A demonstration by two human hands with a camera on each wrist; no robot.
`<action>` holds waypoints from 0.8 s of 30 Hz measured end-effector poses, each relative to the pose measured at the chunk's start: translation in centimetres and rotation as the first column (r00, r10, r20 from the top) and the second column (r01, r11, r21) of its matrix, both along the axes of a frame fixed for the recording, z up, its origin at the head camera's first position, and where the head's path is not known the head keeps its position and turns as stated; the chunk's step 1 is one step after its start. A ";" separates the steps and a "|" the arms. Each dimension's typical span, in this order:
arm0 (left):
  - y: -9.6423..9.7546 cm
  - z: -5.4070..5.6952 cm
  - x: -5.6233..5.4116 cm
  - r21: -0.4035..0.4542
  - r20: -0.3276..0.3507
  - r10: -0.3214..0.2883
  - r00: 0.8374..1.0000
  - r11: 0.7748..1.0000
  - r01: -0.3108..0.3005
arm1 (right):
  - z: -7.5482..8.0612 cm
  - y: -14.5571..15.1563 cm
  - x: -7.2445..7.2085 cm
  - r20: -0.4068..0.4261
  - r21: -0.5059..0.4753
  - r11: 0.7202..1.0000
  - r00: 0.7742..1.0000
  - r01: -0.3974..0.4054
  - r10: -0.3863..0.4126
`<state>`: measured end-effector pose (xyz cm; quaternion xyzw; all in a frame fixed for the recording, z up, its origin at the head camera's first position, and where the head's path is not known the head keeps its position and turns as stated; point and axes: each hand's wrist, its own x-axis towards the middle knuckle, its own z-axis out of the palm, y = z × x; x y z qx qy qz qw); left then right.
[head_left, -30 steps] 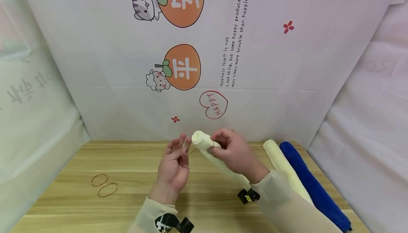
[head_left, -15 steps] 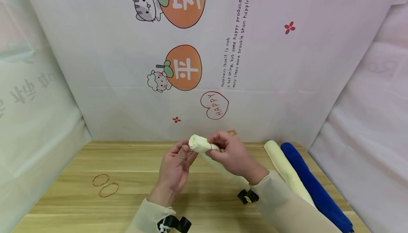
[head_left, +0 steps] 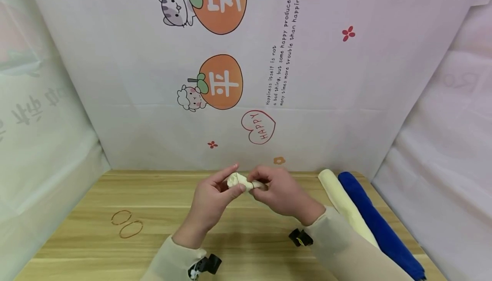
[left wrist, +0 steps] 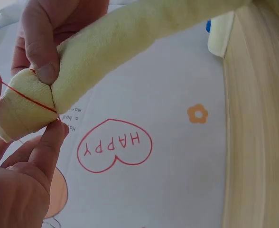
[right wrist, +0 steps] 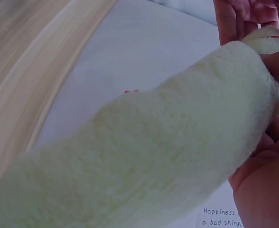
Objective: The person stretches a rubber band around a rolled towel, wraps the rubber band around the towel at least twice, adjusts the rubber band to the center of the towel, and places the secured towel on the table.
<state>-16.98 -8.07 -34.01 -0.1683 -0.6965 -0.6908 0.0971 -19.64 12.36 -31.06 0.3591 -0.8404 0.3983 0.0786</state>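
A pale yellow rolled towel (left wrist: 111,42) is held up in both hands, its end bent over and cinched. A thin red rubber band (left wrist: 29,98) runs stretched across that end in the left wrist view. My left hand (head_left: 210,195) pinches the towel's end between thumb and fingers, with the band across it. My right hand (head_left: 283,192) grips the roll just behind, at the cinched neck, its thumb pressing there. Most of the roll hides behind the right hand in the head view; in the right wrist view, the towel roll (right wrist: 144,142) fills the middle.
Two rubber bands (head_left: 131,229) lie side by side on the wooden table (head_left: 77,247) at left. At right, another pale yellow rolled towel (head_left: 346,206) lies beside a blue rolled towel (head_left: 378,221). A printed cloth (head_left: 315,80) stands behind the table.
My left hand has gone from holding the stretched band beside the towel to pinching the towel's end, with the band drawn over it. The towel's end has tipped lower; the right hand keeps its grip.
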 end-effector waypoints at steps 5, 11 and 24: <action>-0.1 0.4 -0.1 -0.086 -0.025 -0.023 0.999 0.996 0.021 | 0.2 0.0 0.1 -0.019 0.040 0.999 1.000 0.009 -0.008; -0.5 0.6 -0.4 -0.116 -0.059 -0.027 0.998 0.993 0.020 | 0.2 -0.2 0.0 -0.023 0.103 0.995 1.000 0.021 -0.018; -0.3 0.3 -0.6 -0.407 -0.216 -0.019 0.976 0.911 -0.073 | 0.2 -0.8 -0.1 -0.080 0.167 0.986 0.997 0.005 0.009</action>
